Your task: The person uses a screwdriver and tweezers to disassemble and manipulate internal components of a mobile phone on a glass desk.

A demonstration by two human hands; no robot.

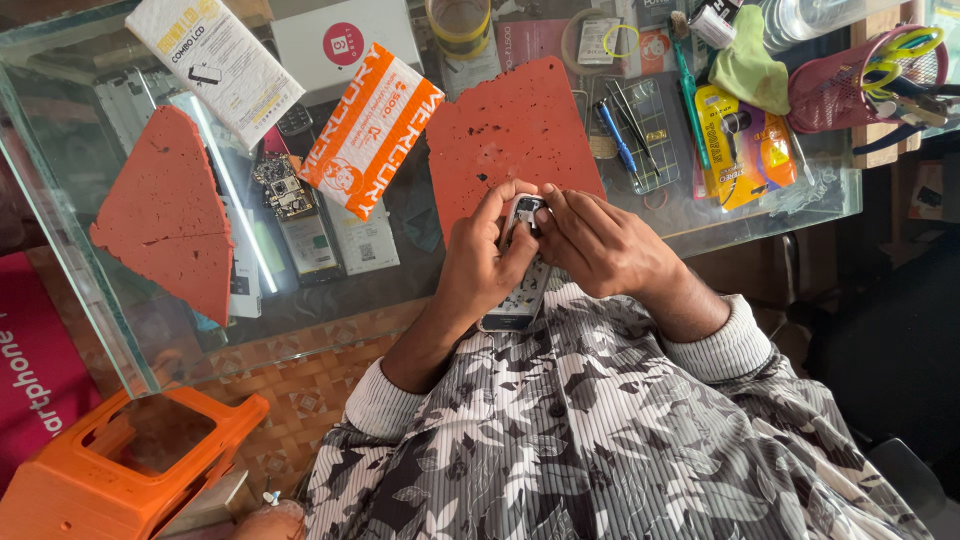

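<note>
Your left hand and right hand both grasp the opened mobile phone, fingers clenched around it at the glass tabletop edge. Loose parts could probably drop beyond the red work mat.

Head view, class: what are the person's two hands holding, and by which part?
Both hold a small opened phone. The left hand wraps its middle and lower body; the right hand pinches its top end with its fingertips.
</note>
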